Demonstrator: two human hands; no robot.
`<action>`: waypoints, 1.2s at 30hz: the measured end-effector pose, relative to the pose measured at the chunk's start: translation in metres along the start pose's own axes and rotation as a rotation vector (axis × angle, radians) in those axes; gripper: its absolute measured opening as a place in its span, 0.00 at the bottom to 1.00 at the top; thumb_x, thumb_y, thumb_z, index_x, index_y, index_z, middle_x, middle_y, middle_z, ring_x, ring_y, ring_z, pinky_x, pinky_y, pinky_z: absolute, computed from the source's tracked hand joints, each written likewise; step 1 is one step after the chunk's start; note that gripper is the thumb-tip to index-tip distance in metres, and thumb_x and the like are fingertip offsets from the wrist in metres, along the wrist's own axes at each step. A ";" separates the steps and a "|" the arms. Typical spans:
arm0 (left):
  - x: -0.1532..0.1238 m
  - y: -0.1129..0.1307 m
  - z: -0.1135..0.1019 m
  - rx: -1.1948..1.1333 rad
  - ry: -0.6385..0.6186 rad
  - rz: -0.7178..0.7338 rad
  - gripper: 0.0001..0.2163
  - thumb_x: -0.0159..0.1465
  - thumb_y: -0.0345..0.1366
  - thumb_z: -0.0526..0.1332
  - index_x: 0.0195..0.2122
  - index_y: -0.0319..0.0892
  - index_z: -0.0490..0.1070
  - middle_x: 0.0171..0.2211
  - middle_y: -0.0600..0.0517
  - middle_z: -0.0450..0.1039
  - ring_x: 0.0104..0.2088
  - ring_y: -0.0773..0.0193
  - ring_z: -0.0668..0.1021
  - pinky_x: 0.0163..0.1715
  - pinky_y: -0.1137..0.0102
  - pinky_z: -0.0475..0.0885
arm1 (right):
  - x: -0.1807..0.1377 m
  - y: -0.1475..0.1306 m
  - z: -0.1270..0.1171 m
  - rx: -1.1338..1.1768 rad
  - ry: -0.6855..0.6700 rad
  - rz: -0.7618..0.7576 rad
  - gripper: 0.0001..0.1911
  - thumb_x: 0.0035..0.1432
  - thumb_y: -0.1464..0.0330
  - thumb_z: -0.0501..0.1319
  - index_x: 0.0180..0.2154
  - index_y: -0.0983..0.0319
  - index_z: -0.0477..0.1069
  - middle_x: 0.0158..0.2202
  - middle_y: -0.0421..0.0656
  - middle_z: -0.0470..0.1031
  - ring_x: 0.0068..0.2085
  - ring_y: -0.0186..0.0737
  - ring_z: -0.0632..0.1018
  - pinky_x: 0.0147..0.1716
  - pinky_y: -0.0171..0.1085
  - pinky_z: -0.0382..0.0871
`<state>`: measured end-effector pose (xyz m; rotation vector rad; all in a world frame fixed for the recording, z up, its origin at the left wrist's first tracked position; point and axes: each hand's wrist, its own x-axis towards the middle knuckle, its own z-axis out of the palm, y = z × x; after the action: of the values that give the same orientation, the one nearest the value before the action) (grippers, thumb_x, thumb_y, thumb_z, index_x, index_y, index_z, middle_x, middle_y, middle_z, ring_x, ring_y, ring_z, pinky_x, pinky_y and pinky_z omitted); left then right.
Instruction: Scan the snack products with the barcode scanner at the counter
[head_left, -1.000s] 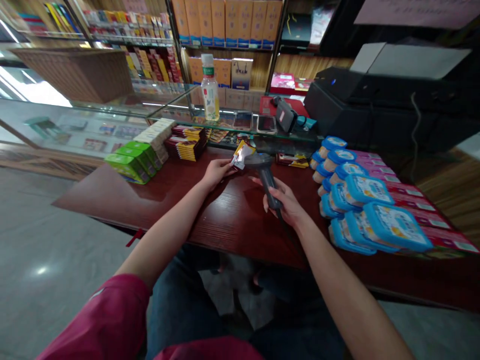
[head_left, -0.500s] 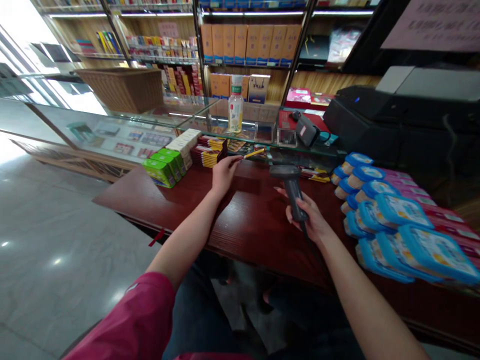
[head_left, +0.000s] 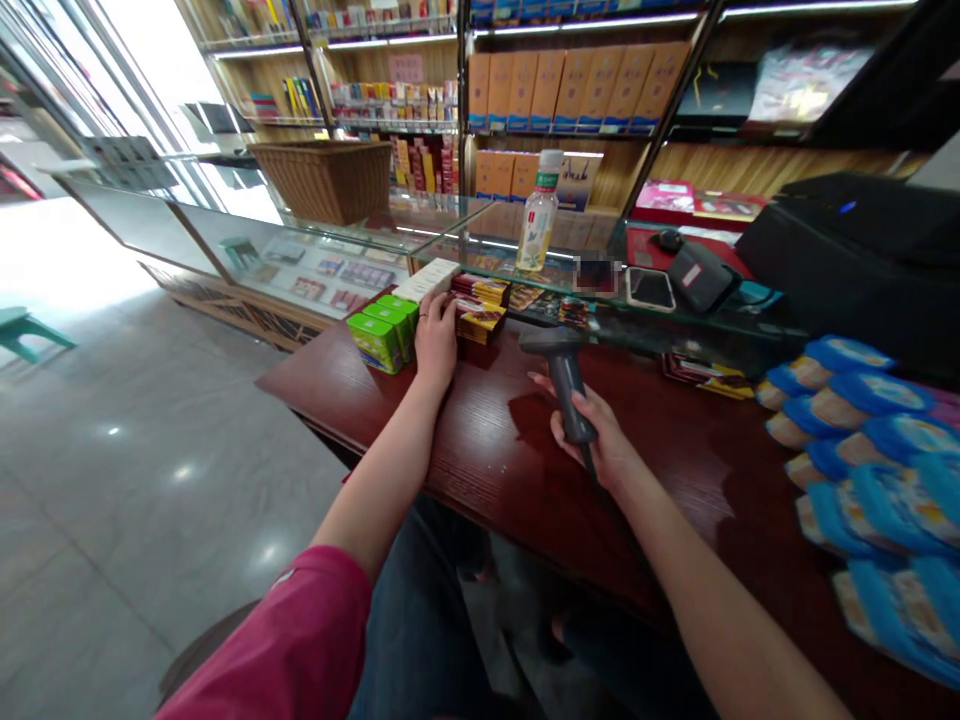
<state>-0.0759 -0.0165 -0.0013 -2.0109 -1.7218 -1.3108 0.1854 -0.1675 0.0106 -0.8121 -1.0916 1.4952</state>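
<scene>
My left hand (head_left: 436,338) reaches over the near end of the white boxes (head_left: 426,280). Its fingers are slightly apart and bent over them, with no lifted thing visible in them. Against its right side is a stack of dark red and yellow flat packets (head_left: 480,318); to its left stand green boxes (head_left: 384,330). The fingertips are partly hidden. My right hand (head_left: 589,432) is wrapped round the handle of a grey barcode scanner (head_left: 566,375), held above the dark wooden counter (head_left: 480,440), its cord trailing down toward me.
Blue-lidded tubs (head_left: 892,470) crowd the counter's right side. More flat packets (head_left: 705,375) lie near the glass ledge. A drink bottle (head_left: 538,220), a phone (head_left: 650,289) and a black card terminal (head_left: 703,275) stand on the glass. A wicker basket (head_left: 326,180) sits farther back.
My left hand has moved left from the ledge to the white boxes; the thin yellow packet it pinched is gone from its fingers. My right hand still holds the scanner. The view has turned left.
</scene>
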 end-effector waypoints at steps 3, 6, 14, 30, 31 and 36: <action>-0.001 0.009 0.001 0.057 -0.001 -0.012 0.23 0.72 0.25 0.50 0.65 0.40 0.70 0.70 0.38 0.65 0.76 0.48 0.59 0.72 0.51 0.62 | -0.004 0.000 0.000 -0.039 -0.022 0.046 0.27 0.57 0.50 0.70 0.54 0.57 0.78 0.53 0.52 0.83 0.18 0.27 0.68 0.10 0.29 0.51; -0.006 0.023 -0.007 0.075 -0.043 0.089 0.25 0.70 0.25 0.52 0.68 0.38 0.68 0.71 0.39 0.63 0.75 0.48 0.60 0.74 0.52 0.59 | -0.006 -0.002 -0.002 -0.015 0.027 0.043 0.26 0.57 0.50 0.69 0.53 0.56 0.78 0.59 0.52 0.80 0.19 0.27 0.68 0.09 0.30 0.50; -0.020 0.046 -0.021 0.069 -0.202 0.119 0.23 0.69 0.24 0.55 0.63 0.45 0.73 0.64 0.47 0.74 0.67 0.53 0.72 0.67 0.59 0.67 | -0.003 -0.002 -0.004 0.067 0.080 0.047 0.27 0.59 0.49 0.67 0.54 0.55 0.77 0.68 0.48 0.71 0.21 0.26 0.67 0.10 0.30 0.52; -0.015 0.037 0.008 0.097 -0.267 0.064 0.36 0.64 0.25 0.54 0.75 0.44 0.55 0.77 0.42 0.50 0.77 0.51 0.55 0.71 0.48 0.59 | -0.003 -0.007 -0.021 0.060 0.147 -0.024 0.25 0.57 0.49 0.68 0.52 0.55 0.76 0.71 0.46 0.68 0.23 0.26 0.70 0.11 0.29 0.52; -0.016 0.038 0.007 0.088 -0.252 0.059 0.36 0.64 0.25 0.54 0.75 0.43 0.55 0.77 0.42 0.50 0.77 0.51 0.55 0.72 0.48 0.58 | -0.002 -0.008 -0.027 0.065 0.183 -0.059 0.26 0.56 0.50 0.69 0.52 0.54 0.76 0.71 0.46 0.69 0.23 0.26 0.71 0.11 0.28 0.52; -0.029 0.062 0.003 0.025 -0.221 0.176 0.34 0.67 0.25 0.53 0.76 0.41 0.55 0.77 0.44 0.51 0.77 0.52 0.55 0.74 0.51 0.52 | -0.007 -0.019 -0.063 0.085 0.411 -0.222 0.30 0.53 0.50 0.71 0.55 0.52 0.74 0.72 0.44 0.67 0.25 0.26 0.75 0.12 0.27 0.57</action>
<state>-0.0187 -0.0539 0.0002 -2.3066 -1.5918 -1.0418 0.2509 -0.1607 0.0057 -0.8611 -0.7767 1.1183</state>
